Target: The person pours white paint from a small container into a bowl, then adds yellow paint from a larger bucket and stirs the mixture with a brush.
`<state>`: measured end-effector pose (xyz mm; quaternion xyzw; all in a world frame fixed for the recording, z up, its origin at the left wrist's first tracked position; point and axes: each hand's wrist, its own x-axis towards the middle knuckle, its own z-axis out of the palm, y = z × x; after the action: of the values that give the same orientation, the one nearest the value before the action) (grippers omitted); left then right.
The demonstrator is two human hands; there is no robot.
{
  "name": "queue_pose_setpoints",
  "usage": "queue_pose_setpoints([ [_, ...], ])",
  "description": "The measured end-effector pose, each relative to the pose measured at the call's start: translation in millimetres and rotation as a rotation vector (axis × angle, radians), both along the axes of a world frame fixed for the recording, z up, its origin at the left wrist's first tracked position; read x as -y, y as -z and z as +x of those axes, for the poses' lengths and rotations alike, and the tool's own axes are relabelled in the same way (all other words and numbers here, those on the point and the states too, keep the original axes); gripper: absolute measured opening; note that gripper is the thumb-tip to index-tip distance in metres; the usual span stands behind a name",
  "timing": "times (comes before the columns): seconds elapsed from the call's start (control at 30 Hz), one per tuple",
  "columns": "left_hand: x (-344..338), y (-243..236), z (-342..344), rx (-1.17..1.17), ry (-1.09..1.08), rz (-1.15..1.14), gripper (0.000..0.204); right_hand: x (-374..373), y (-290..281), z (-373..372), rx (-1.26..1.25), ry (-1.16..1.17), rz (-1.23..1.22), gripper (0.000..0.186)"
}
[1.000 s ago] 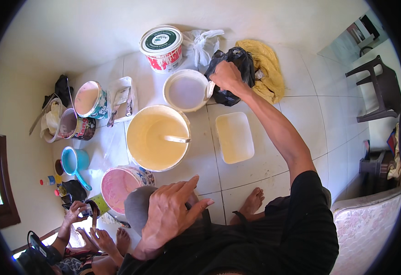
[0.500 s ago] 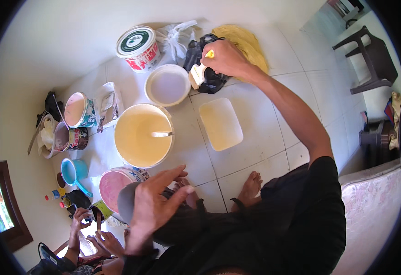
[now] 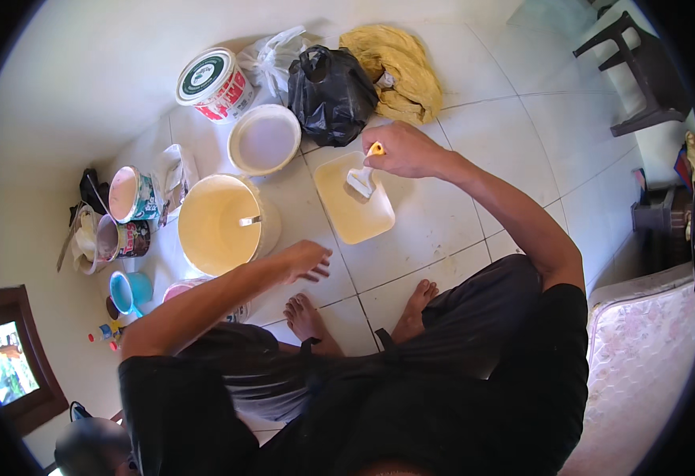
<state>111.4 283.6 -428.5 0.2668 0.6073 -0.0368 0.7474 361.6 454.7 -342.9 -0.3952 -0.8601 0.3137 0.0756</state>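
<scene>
My right hand [image 3: 404,151] is closed round the yellow-tipped handle of a paintbrush [image 3: 360,181]. The brush points down over a rectangular cream plastic tub [image 3: 373,230] with pale yellow paint inside; whether the bristles touch the paint I cannot tell. To its left stands a large bucket [image 3: 271,230] coated with the same yellow, a pale flat handle [image 3: 250,220] sticking out over its inside. My left hand [image 3: 306,260] hovers beside this bucket, holding nothing, its fingers apart and slightly blurred.
Behind are a round basin [image 3: 234,151], a lidded paint pail [image 3: 228,99], a black bag [image 3: 331,95] and a yellow cloth-like heap [image 3: 411,71]. Several paint pots and a turquoise dipper [image 3: 131,289] line the left. A mattress [image 3: 641,341] and dark chair [image 3: 657,87] stand right.
My right hand has brought the brush from beside the black bag to over the tub. My left hand has reached forward toward the large bucket. The view has shifted, hiding most of the other person.
</scene>
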Motion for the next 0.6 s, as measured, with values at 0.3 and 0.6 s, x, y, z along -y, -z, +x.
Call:
queue_pose_setpoints([
  [0.3, 26, 85, 85, -0.131, -0.675, 0.216, 0.034, -21, 42, 22, -0.285, 0.169, -0.387, 0.021],
  [0.6, 52, 102, 140, -0.18, -1.207, 0.391, 0.047, -43, 98, 15, -0.433, 0.337, -0.381, 0.034],
])
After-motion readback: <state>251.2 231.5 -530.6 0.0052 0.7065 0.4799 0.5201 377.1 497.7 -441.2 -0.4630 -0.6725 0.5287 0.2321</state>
